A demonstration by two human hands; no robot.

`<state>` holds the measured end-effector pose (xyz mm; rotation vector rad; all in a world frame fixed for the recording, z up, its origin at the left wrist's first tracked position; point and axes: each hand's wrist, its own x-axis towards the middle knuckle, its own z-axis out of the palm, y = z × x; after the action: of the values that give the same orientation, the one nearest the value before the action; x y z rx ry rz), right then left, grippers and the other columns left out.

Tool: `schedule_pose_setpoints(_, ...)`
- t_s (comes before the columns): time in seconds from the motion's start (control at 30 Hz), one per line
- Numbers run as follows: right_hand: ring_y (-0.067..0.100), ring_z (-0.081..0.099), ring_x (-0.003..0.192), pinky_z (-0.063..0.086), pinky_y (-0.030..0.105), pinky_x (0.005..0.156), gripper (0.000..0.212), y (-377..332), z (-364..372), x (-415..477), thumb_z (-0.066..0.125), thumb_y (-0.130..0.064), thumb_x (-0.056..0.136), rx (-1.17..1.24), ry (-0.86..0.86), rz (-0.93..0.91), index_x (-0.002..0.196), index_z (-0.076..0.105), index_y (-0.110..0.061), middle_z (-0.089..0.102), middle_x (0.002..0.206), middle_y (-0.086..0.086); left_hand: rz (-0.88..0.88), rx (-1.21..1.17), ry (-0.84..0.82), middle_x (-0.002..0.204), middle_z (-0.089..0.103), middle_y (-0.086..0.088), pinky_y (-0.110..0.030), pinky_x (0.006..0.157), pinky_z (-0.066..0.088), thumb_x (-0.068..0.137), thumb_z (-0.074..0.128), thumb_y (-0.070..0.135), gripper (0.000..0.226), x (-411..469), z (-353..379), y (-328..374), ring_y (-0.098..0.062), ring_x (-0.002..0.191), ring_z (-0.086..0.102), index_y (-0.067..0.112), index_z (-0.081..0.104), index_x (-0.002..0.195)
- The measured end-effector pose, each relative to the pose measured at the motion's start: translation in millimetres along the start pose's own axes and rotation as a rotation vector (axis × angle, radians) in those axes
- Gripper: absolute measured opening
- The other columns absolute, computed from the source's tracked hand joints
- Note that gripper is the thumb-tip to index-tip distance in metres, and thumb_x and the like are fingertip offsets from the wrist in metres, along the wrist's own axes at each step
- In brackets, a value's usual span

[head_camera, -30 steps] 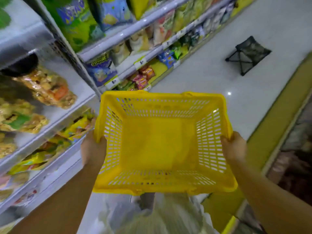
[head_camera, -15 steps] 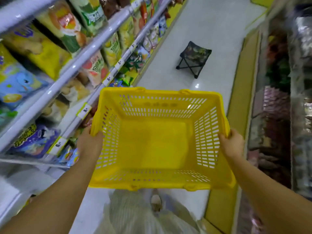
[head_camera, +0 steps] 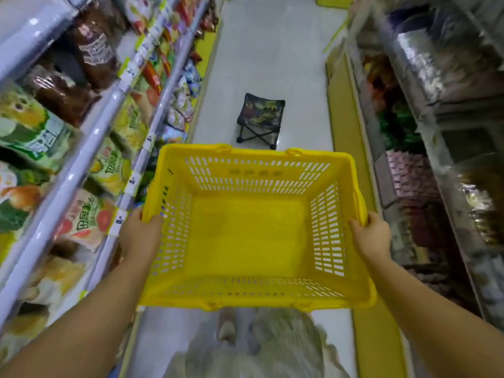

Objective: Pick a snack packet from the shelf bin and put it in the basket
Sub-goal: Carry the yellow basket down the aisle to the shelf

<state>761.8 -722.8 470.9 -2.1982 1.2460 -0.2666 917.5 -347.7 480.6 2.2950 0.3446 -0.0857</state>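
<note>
While I look down the aisle, the big shelf (head_camera: 81,159) on my left stands full of snack packets. The yellow basket (head_camera: 256,184) looks stiff and light, with nothing in it. My left hand (head_camera: 141,236) and right hand (head_camera: 372,236) each grip a side rim. The red-and-green packet (head_camera: 84,219) near my left hand looks puffy, light and slippery, so I think a soft pinch on its top edge is best.

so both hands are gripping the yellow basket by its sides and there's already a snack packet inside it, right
One thing is off. The head view shows the left hand and right hand gripping the sides of the yellow basket, but nothing lies inside it. The snack packets sit on the shelf at the left.
</note>
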Motion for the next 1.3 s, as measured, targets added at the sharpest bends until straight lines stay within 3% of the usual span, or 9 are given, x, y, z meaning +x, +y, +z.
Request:
schedule_pose_setpoints(0.13, 0.045, 0.059, 0.078, 0.032, 0.038, 0.062, 0.021, -21.0, 6.3, 62.4, 0.067, -0.013, 0.086, 0.021, 0.016, 0.026, 0.086, 0.059, 0.007, 0.054, 0.072, 0.024, 0.023, -0.01, -0.032, 0.08, 0.057, -0.013, -0.034, 0.058, 0.031, 0.091, 0.059, 0.013, 0.005, 56.3, 41.0, 48.0, -0.03, 0.067, 0.049, 0.008, 0.062, 0.092)
schedule_pose_setpoints(0.27, 0.041, 0.06, 0.078, 0.031, 0.036, 0.061, 0.016, -42.1, 7.7, 133.8, 0.068, -0.01, 0.086, 0.05, 0.036, 0.041, 0.087, 0.061, 0.004, 0.063, 0.081, 0.028, 0.016, -0.03, -0.066, 0.089, 0.063, -0.02, -0.038, 0.067, 0.038, 0.091, 0.059, 0.013, 0.015, 100.3, 81.9, 100.3, -0.037, 0.08, 0.056, 0.002, 0.065, 0.099)
schedule_pose_setpoints(0.43, 0.027, 0.048, 0.069, 0.022, 0.034, 0.051, 0.012, -71.9, 0.6, 222.1, 0.065, -0.01, 0.088, 0.066, 0.024, 0.009, 0.083, 0.055, -0.006, 0.055, 0.075, 0.014, 0.025, -0.047, -0.062, 0.093, 0.063, -0.016, -0.037, 0.069, 0.037, 0.093, 0.058, 0.012, 0.016, 146.2, 126.6, 166.4, -0.033, 0.081, 0.054, 0.005, 0.065, 0.105)
schedule_pose_setpoints(0.67, 0.036, 0.058, 0.075, 0.031, 0.035, 0.06, 0.013, -108.9, 4.5, 322.5, 0.065, -0.005, 0.087, 0.092, 0.034, 0.036, 0.093, 0.061, 0.006, 0.065, 0.088, 0.029, 0.02, -0.021, -0.093, 0.099, 0.065, -0.022, -0.043, 0.07, 0.042, 0.094, 0.056, 0.014, 0.026, 226.2, 183.6, 244.5, -0.04, 0.086, 0.059, 0.001, 0.063, 0.114)
schedule_pose_setpoints(0.73, 0.035, 0.056, 0.073, 0.029, 0.035, 0.059, 0.011, -119.0, 11.4, 351.4, 0.065, -0.004, 0.087, 0.093, 0.059, 0.059, 0.091, 0.061, 0.006, 0.065, 0.088, 0.03, 0.036, -0.02, -0.102, 0.095, 0.065, -0.02, -0.038, 0.064, 0.037, 0.094, 0.056, 0.013, 0.024, 255.1, 204.0, 268.7, -0.033, 0.073, 0.055, 0.001, 0.064, 0.113)
schedule_pose_setpoints(0.83, 0.043, 0.06, 0.085, 0.031, 0.037, 0.063, 0.018, -136.5, 23.9, 393.4, 0.065, -0.005, 0.086, 0.08, 0.109, 0.12, 0.098, 0.062, 0.009, 0.065, 0.092, 0.032, 0.047, -0.036, -0.133, 0.108, 0.066, -0.018, -0.036, 0.067, 0.037, 0.095, 0.056, 0.015, 0.032, 300.7, 234.0, 304.2, -0.024, 0.073, 0.049, 0.004, 0.061, 0.124)
schedule_pose_setpoints(0.97, 0.046, 0.06, 0.093, 0.043, 0.044, 0.075, 0.024, -160.1, 35.2, 442.7, 0.067, -0.009, 0.086, 0.058, 0.141, 0.193, 0.101, 0.063, 0.008, 0.065, 0.097, 0.033, 0.119, -0.039, -0.174, 0.086, 0.059, 0.001, -0.033, 0.052, 0.034, 0.095, 0.056, 0.017, 0.032, 359.5, 266.2, 353.5, -0.015, 0.059, 0.043, 0.005, 0.059, 0.125)
schedule_pose_setpoints(1.13, 0.047, 0.059, 0.097, 0.043, 0.044, 0.079, 0.026, -185.4, 43.7, 494.3, 0.066, -0.011, 0.087, 0.085, 0.174, 0.294, 0.106, 0.062, 0.007, 0.065, 0.102, 0.032, 0.219, -0.002, -0.26, 0.072, 0.059, -0.007, -0.034, 0.052, 0.038, 0.095, 0.055, 0.018, 0.007, 422.6, 304.3, 416.2, -0.027, 0.06, 0.049, 0.016, 0.061, 0.095)
schedule_pose_setpoints(1.3, 0.047, 0.059, 0.099, 0.044, 0.045, 0.084, 0.028, -200.9, 53.9, 560.0, 0.066, -0.011, 0.087, 0.103, 0.173, 0.331, 0.108, 0.062, 0.005, 0.065, 0.103, 0.032, 0.248, 0.014, -0.251, 0.082, 0.061, -0.011, -0.034, 0.058, 0.038, 0.093, 0.057, 0.015, 0.004, 471.2, 353.0, 464.4, -0.031, 0.069, 0.054, 0.015, 0.059, 0.095)
